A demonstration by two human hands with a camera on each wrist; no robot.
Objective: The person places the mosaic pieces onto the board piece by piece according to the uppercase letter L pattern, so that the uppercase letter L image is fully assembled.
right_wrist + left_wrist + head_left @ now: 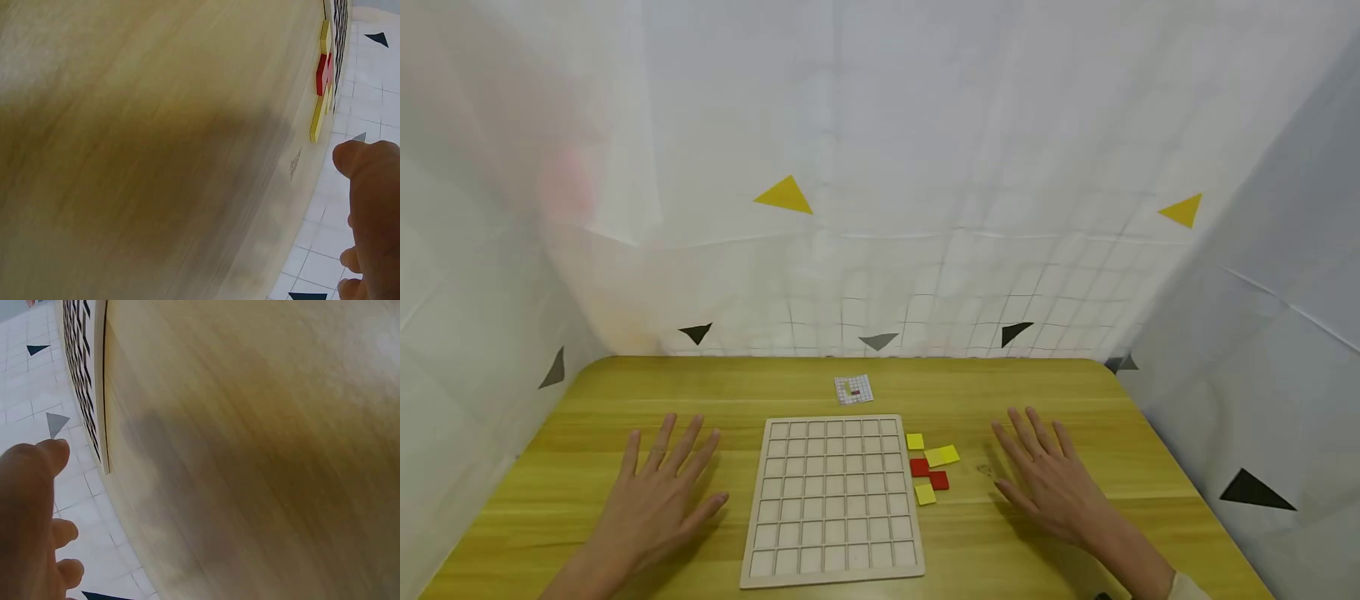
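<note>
A pale wooden grid board [835, 500] with rows of square recesses lies on the table between the two hands. Left of it, my left hand [658, 492] is spread with straight fingers and holds nothing. My right hand [1048, 483], also spread and holding nothing, is to the right of several small square tiles. Two red tiles [939, 480] and several yellow tiles [926, 494] sit in a loose group along the board's right edge. In the right wrist view, a yellow tile [317, 119] and a red tile [321, 75] appear beyond the thumb.
A small printed grid card [853, 389] with coloured squares lies behind the board. The wood-grain table [737, 383] ends at a white sheet wall [880, 283] marked with yellow and dark triangles. More sheeting [1262, 392] closes the sides.
</note>
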